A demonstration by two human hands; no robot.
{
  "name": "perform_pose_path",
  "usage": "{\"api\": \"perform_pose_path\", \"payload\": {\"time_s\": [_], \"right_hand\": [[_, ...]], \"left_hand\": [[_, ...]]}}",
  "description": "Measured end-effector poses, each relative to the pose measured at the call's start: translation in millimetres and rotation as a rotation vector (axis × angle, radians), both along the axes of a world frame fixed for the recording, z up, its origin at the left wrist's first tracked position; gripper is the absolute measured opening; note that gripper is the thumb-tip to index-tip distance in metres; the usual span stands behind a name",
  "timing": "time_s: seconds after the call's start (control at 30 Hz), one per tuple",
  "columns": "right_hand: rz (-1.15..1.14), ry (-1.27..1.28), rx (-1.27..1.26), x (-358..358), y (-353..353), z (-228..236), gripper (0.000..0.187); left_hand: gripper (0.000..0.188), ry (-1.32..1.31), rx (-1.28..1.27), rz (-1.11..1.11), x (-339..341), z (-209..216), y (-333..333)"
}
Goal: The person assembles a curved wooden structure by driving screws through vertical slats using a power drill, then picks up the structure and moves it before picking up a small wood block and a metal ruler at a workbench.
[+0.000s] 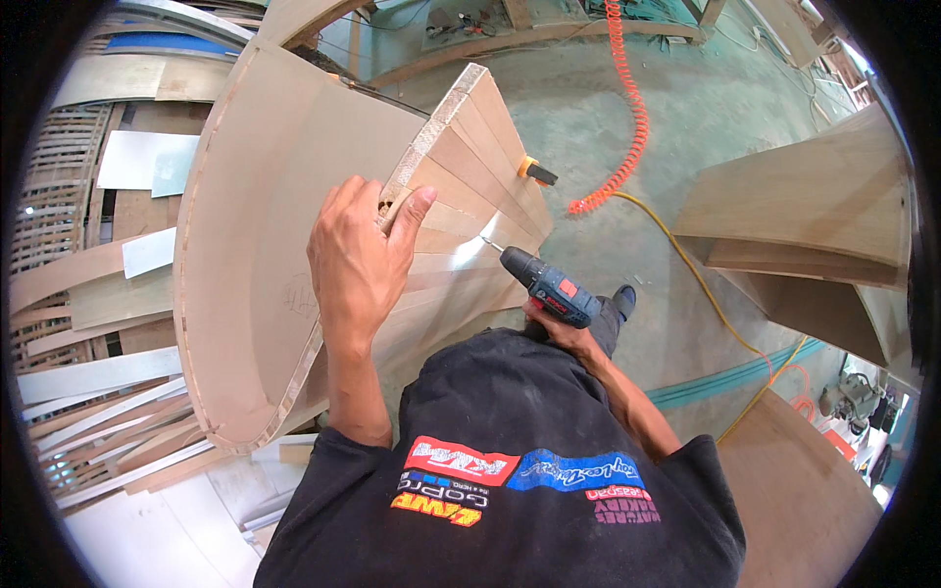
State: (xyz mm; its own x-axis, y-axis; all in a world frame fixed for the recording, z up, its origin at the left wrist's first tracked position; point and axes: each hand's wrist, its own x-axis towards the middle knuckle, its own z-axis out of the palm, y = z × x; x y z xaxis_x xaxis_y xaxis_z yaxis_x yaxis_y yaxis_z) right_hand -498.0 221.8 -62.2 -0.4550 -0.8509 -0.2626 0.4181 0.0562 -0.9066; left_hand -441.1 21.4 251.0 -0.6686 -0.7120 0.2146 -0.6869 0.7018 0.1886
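1. Nearest to you, your black printed T-shirt (pixel 510 470) fills the lower middle, and both bare forearms rise from it toward the work.
2. Your right hand (pixel 549 328), at about 3 o'clock from centre, wraps its fingers tightly around the grip of the dark cordless drill with red patches (pixel 551 289). Its bit points toward 10 o'clock and its tip meets the stepped wooden face.
3. Your left hand (pixel 358 260), at about 10 o'clock of the drill, lies over the top edge of the curved plywood stair frame (pixel 265 245). The fingers press together over the edge, and the thumb reaches out against the small wooden block (pixel 397 208) at the rim, bracing it.
4. The frame stands in front of you and runs from 7 o'clock up to 12 o'clock. A row of pale wooden treads (pixel 470 167) already fans down its inner side, so much of the assembly looks built. I judge that the joint under the bit is the one being fastened now, though whether a screw sits there is too small to tell.
5. Farther off at 1 o'clock, a coiled orange air hose (pixel 627 108) trails over the green concrete floor (pixel 706 108), with a yellow cable (pixel 706 294) beside it.
6. At 3 o'clock stands another curved plywood piece (pixel 814 216); at 9 o'clock lie loose plywood strips (pixel 98 392).
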Motion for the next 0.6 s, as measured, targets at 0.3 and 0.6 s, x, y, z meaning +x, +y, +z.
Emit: {"api": "perform_pose_path", "payload": {"time_s": [0.3, 0.6], "right_hand": [[0.018, 0.107, -0.054, -2.8, -6.6, -1.7, 0.017], [0.147, 0.434, 0.04, -29.0, -9.4, 18.3, 0.015]], "left_hand": [[0.047, 0.106, 0.075, -0.029, -0.6, -0.2, 3.4], [0.051, 0.106, 0.085, -0.005, -2.1, -0.6, 4.3]]}}
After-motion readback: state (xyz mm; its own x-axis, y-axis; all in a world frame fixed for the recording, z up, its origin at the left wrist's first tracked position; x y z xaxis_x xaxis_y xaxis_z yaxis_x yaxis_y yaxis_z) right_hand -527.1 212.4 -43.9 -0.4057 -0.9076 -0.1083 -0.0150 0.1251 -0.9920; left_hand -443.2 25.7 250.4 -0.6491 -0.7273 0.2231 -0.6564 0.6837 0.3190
